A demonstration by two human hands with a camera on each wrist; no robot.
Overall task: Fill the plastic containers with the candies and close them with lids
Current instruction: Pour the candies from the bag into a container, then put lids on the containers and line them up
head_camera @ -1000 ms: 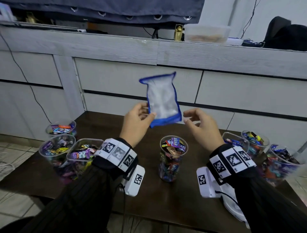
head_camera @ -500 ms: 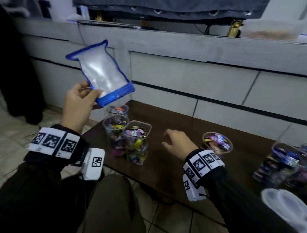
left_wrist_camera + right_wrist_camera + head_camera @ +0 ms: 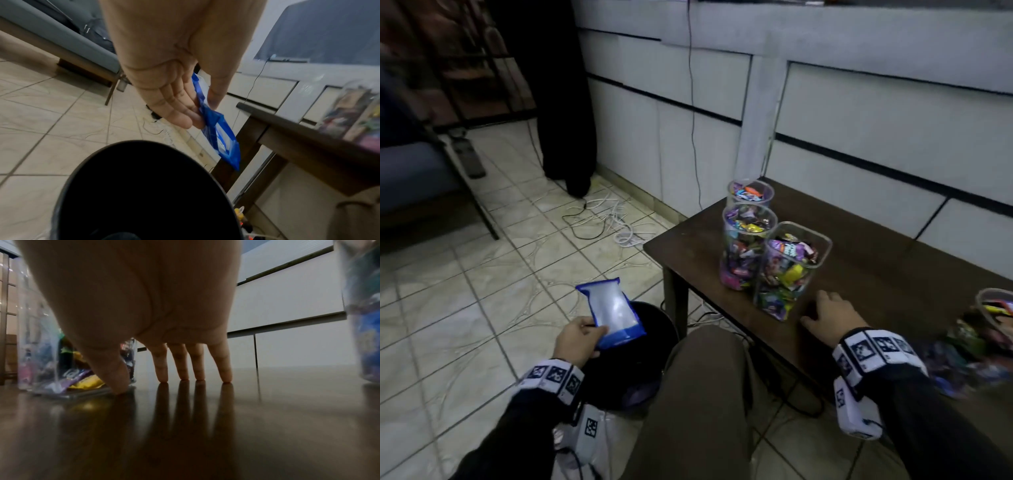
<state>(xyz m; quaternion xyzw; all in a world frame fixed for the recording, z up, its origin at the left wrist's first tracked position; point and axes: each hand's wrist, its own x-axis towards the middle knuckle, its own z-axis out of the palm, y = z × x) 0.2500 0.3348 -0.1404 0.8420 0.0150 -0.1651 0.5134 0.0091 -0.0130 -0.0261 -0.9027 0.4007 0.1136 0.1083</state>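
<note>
My left hand [image 3: 582, 337] pinches an empty blue-edged clear candy bag [image 3: 613, 313] between thumb and fingers, just above the black bin [image 3: 654, 329] on the floor left of the table. In the left wrist view the bag [image 3: 218, 129] hangs from my left hand [image 3: 202, 110] over the bin's rim [image 3: 127, 143]. My right hand [image 3: 828, 317] rests with straight fingertips [image 3: 193, 376] on the dark wooden table [image 3: 876, 260], beside a square clear container [image 3: 791, 270] full of candies. Two round candy-filled containers [image 3: 748, 243] stand behind it.
Another candy-filled container [image 3: 993, 318] stands at the table's right edge, seen blurred in the right wrist view as a container [image 3: 363, 321]. Cables [image 3: 606, 219] lie on the tiled floor near the white panelled wall [image 3: 859, 113]. My knee [image 3: 705, 394] is between bin and table.
My left hand carried the empty bag from chest height leftward and down to the bin. My right hand let go of the bag and came down to rest on the table. My view turned left.
</note>
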